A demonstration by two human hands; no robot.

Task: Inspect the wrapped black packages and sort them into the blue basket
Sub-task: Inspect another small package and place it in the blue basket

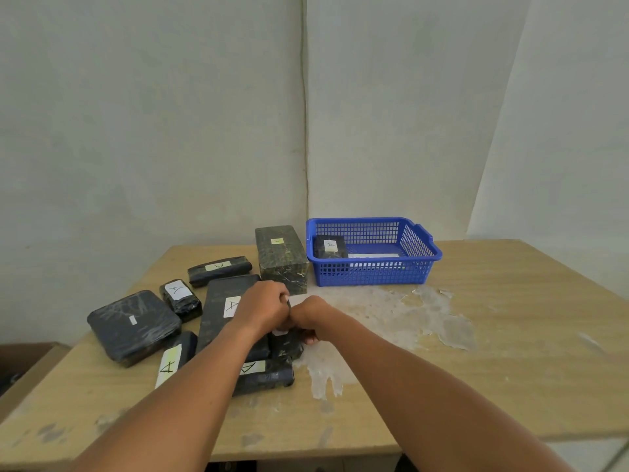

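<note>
Both my hands meet over a small black wrapped package [287, 345] at the table's middle. My left hand [263, 306] and my right hand [308, 318] curl round it from either side; most of it is hidden under them. Several other black wrapped packages with white "A" labels lie to the left, among them a long flat one [221, 308], a wide one [132, 327] and a tall block [280, 257]. The blue basket [422, 257] stands at the back right, with one black package [329, 247] and a white slip inside.
The wooden table [476, 352] has a worn pale patch in front of the basket. Walls close off the back. A brown box [27, 362] sits low beyond the table's left edge.
</note>
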